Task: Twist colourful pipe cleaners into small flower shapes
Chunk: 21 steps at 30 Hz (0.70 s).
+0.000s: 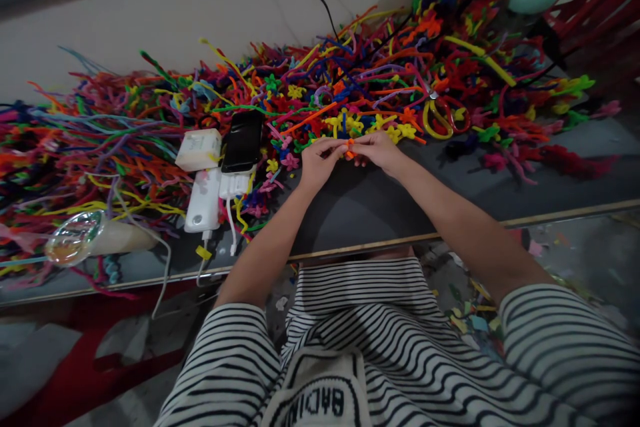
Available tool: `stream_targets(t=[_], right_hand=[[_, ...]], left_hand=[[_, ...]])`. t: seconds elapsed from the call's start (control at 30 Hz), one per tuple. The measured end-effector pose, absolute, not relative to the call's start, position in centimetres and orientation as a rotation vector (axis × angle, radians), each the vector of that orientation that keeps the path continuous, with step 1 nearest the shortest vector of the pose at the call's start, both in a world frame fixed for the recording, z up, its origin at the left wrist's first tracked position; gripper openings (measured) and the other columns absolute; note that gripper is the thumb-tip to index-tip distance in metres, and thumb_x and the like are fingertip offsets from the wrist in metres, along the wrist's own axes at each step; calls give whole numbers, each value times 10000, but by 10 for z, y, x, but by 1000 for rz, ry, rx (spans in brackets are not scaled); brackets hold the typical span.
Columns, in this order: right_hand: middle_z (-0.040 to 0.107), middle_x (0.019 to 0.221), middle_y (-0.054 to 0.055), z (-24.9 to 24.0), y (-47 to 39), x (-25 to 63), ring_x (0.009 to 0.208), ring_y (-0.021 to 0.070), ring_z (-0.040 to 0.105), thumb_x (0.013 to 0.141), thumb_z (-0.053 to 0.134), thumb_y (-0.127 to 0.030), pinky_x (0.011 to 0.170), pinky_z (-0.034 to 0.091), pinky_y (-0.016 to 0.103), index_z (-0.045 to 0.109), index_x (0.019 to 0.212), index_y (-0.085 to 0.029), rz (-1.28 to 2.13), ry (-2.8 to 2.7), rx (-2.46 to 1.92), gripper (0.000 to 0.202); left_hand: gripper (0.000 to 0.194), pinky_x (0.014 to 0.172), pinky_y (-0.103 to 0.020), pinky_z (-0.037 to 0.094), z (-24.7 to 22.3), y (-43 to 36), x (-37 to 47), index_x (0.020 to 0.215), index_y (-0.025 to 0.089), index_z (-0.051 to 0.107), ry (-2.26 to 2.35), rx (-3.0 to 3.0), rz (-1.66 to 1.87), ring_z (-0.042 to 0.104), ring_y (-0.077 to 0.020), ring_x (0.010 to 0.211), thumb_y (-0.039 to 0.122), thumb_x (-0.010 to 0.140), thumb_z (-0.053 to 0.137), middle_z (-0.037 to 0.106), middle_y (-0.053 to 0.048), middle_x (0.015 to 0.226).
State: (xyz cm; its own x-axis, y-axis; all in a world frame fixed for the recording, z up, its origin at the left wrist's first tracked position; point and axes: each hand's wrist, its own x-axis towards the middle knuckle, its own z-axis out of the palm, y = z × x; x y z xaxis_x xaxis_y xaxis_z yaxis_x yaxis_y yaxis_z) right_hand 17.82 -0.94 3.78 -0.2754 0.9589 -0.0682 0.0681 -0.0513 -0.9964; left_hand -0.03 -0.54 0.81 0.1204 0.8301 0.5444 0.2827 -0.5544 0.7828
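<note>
Between my fingertips is a small orange pipe-cleaner piece, pinched from both sides just above the grey tabletop. My left hand grips its left side, fingers closed. On the other side, my right hand is closed on it too; the fingers partly hide its shape. Right behind the hands lie yellow pipe-cleaner flowers in a long heap of coloured pipe cleaners. Scissors with yellow and red handles rest on the heap to the right of my right hand.
Left of my hands are a black phone, a white box and a white power bank with cables. A plastic cup lies near the left front edge. A red chair stands at the far right.
</note>
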Motion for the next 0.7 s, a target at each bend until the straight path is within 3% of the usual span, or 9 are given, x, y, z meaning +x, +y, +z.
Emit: stream_targets(t=[0.4,0.7], right_hand=[[736,715,68,34,-9,177,474,86,563,689,853,-550,414,412,219,752,696,-152,1419,-1473,-1138,410],[710,712,45,20,-4,173,551,136,609,779,755,-516,443,428,238,778,875,-173,1180,-1478,-1116,357]], left_hand=[[224,744,-300,567,7,-6,4,800,213,789,1116,1822,1411,715,-161,768,421,866,740,787,-49,835],[132,703,-287,554,6,-9,2,847,218,801,1275,1754,1434,702,-149,727,336,863,746,784,-22,815]])
